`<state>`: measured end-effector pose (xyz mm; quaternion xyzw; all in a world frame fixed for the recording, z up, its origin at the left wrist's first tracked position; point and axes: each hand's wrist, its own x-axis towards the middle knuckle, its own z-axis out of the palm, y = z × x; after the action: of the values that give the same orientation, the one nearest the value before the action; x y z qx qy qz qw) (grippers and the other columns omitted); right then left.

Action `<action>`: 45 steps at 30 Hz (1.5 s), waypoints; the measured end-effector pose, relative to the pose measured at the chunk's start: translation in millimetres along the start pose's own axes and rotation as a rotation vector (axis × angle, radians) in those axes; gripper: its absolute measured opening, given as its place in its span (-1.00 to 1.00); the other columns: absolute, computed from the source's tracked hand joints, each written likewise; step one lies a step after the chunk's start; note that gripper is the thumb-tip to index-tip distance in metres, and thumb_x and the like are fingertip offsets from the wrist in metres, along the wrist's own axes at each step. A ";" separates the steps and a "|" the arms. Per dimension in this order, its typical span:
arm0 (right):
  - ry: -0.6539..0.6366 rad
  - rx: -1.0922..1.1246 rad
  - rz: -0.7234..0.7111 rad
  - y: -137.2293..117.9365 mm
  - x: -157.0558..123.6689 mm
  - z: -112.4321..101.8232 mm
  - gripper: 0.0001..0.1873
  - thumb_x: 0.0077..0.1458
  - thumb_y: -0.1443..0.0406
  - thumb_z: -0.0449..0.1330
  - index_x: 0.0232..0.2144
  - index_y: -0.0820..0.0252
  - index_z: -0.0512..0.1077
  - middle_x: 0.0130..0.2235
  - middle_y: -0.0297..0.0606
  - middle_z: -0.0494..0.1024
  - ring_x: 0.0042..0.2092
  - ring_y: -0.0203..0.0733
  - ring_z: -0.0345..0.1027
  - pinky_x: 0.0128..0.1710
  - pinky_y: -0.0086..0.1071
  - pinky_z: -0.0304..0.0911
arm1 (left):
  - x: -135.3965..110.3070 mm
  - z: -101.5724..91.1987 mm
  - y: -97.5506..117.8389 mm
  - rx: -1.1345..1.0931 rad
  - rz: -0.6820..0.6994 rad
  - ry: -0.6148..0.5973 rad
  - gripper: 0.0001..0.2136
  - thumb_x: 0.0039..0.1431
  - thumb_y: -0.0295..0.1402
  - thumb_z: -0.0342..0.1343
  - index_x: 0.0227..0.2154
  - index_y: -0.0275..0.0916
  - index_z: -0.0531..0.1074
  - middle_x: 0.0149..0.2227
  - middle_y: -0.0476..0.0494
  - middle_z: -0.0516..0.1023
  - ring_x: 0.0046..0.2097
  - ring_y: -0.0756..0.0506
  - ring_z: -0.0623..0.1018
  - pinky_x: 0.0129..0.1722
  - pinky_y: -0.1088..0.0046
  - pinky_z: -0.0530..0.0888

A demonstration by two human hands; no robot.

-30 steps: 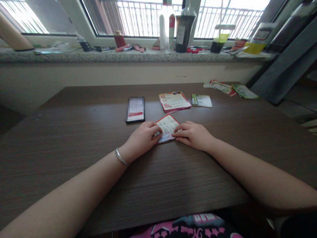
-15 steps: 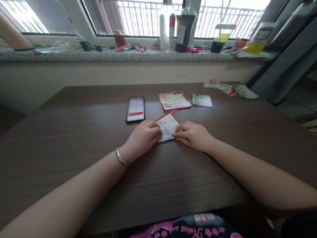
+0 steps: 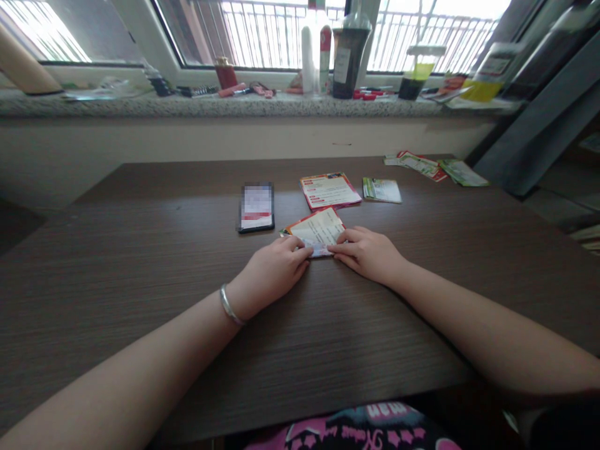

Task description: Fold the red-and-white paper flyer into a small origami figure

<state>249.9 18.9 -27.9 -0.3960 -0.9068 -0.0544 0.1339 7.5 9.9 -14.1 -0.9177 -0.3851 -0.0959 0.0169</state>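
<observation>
A printed sheet of paper with a red edge lies between my hands on the dark wooden table. Its near edge is folded up into a narrow bluish-white strip. My left hand, with a silver bangle at the wrist, pinches the left part of that fold. On the right end of the fold, the thumb and fingers of my right hand are closed. Just beyond the sheet sits a stack of similar red-edged printed papers, and to the left of it lies a phone with its screen lit.
Right of the stack are small green-and-white papers; more colourful folded papers lie at the table's far right corner. Behind the table, a granite windowsill carries bottles, a dark cup and small items. A grey curtain hangs at right.
The sheet has turned and shifted slightly away from me, so its left corner now shows past my left hand. My left fingers have moved a little right along the fold.
</observation>
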 end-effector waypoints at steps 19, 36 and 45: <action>0.011 0.006 0.018 -1.1 1.9 2.8 -0.71 0.26 0.17 0.06 -0.07 -0.06 0.52 -0.19 -0.24 0.52 -0.15 -0.15 0.31 -0.29 -0.35 0.19 | 0.0 -0.5 3.8 0.146 0.011 0.004 -0.69 0.32 -0.28 -0.10 0.04 -0.22 0.38 -0.14 -0.26 0.45 -0.11 -0.21 0.44 -0.10 0.22 0.44; -0.003 -0.012 -0.008 -7.2 3.9 -1.2 -0.70 0.26 0.19 0.05 -0.06 -0.01 0.52 -0.21 -0.20 0.50 -0.15 -0.13 0.29 -0.24 -0.32 0.22 | -4.4 2.8 7.7 0.085 0.047 0.012 -0.63 0.31 -0.29 -0.09 0.11 -0.29 0.31 -0.01 -0.33 0.41 0.03 -0.25 0.40 0.05 0.14 0.37; -0.001 -0.028 -0.002 -7.3 4.7 -1.5 -0.71 0.25 0.19 0.07 -0.06 -0.02 0.52 -0.21 -0.21 0.50 -0.17 -0.14 0.29 -0.26 -0.33 0.21 | -5.6 3.1 9.2 0.085 0.021 0.013 -0.61 0.30 -0.26 -0.05 0.17 -0.13 0.27 0.04 -0.29 0.39 0.04 -0.26 0.41 0.05 0.09 0.37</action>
<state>241.7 16.8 -25.1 -0.3969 -0.9065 -0.0669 0.1277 10.7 -0.2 -17.8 -0.9195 -0.3792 -0.0853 0.0594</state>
